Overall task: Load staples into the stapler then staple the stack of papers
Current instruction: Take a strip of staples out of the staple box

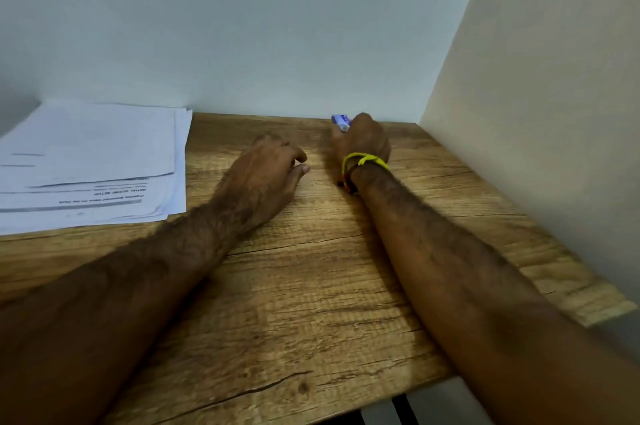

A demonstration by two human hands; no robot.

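Against the rear wall [277, 44], at the far edge of the wooden worktop [311, 303]: small blue-and-white box [341, 122], presumably staples, mostly hidden behind the right hand [362, 142]. Only one corner visible; label unreadable.

Right hand: fingers curled over the box, seemingly closing on it; firmness of hold not discernible. Yellow thread band [363, 161] at the wrist.

Left hand [266, 165]: near the box, to its left and slightly nearer the viewer, resting on the worktop, fingers loosely bent, thumb and forefinger close together, nothing between them.

Stack of papers [93, 165]: well to the left of the box, flat on the worktop, sheets fanned and unaligned at the edges.

Stapler: not in view.

Handling, judged: box light, thin card, crushable under a hard pinch; best taken by its two long sides, kept level if open. Staple strips inside likely brittle, prone to snapping or spilling. Papers light, limp, inclined to slide apart; best squared up and gripped near one corner before stapling.
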